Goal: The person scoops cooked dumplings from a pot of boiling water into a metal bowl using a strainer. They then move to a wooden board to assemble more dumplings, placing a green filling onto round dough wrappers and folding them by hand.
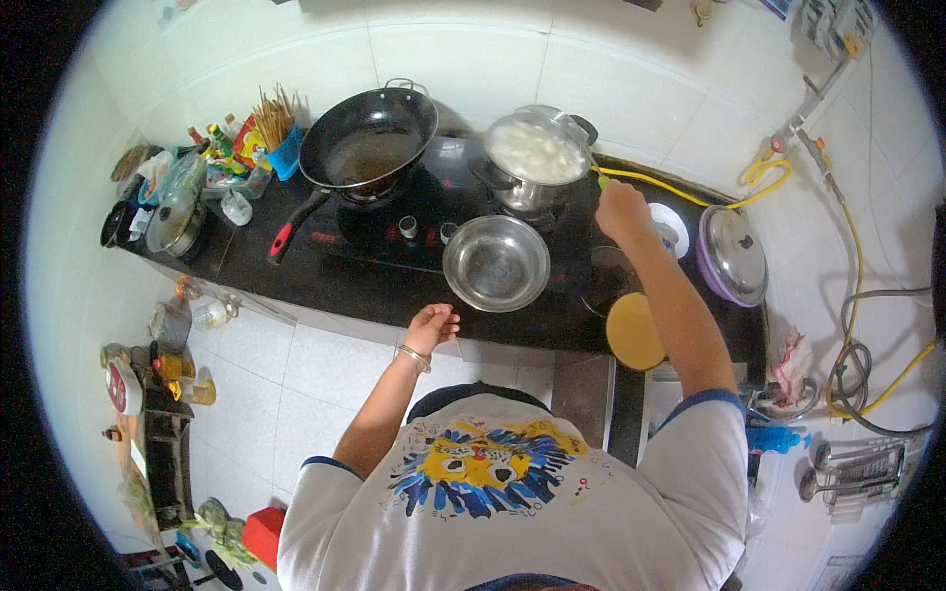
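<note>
The right hand (623,210) was closed around the green grip of a utensil (603,180), whose far end reached the stainless-steel pot (532,200) just ahead and to the left of that hand; white pieces (537,151) lay in the pot. The left hand (432,328) hung near the counter's front edge, its fingers loosely curled – whether the fingertips met the thumb, I could not tell. A shallow steel bowl (496,264) sat between the hands, just beyond the left one and apart from it. Well ahead and to the left of the left hand stood a black wok (370,148) with a red-ended handle. Just right of the right hand was a white dish (672,225).
</note>
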`<act>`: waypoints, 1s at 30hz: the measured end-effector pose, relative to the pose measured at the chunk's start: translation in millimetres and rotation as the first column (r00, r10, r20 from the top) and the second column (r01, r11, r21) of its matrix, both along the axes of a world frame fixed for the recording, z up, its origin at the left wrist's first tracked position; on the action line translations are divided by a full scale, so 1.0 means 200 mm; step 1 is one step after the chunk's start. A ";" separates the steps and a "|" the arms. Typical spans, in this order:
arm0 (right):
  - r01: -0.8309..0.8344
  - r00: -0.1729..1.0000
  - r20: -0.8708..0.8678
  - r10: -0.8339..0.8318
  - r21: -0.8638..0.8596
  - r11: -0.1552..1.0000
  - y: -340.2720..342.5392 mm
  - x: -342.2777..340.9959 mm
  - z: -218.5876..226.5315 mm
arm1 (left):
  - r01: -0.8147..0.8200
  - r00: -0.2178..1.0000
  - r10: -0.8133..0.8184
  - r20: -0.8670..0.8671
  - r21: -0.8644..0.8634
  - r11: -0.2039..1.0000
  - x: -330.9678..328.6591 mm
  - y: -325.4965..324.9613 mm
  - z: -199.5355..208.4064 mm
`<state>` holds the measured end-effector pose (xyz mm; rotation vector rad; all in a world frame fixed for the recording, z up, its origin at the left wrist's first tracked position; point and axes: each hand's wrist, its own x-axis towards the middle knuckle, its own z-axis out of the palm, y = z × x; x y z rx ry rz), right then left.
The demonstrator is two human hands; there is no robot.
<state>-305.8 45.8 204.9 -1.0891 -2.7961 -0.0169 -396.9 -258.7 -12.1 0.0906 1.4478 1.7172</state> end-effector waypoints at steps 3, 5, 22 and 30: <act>-0.027 0.999 0.032 0.029 -0.062 0.998 0.05 -0.02 0.03 | 0.005 1.000 -0.005 -0.004 -0.002 1.000 -0.01 0.00 0.00; -0.071 0.997 0.005 0.071 -0.079 0.994 0.15 -0.03 0.01 | 0.014 1.000 -0.014 -0.001 -0.003 1.000 -0.01 0.01 0.00; 0.059 0.977 -0.032 -0.212 -0.909 0.412 0.41 0.05 0.24 | 0.077 0.997 -0.076 0.017 -0.094 0.993 -0.05 0.14 -0.02; -0.030 0.967 -0.076 -0.243 -0.982 0.186 0.47 0.14 0.26 | 0.110 0.994 -0.109 0.014 -0.088 0.990 -0.09 0.20 -0.06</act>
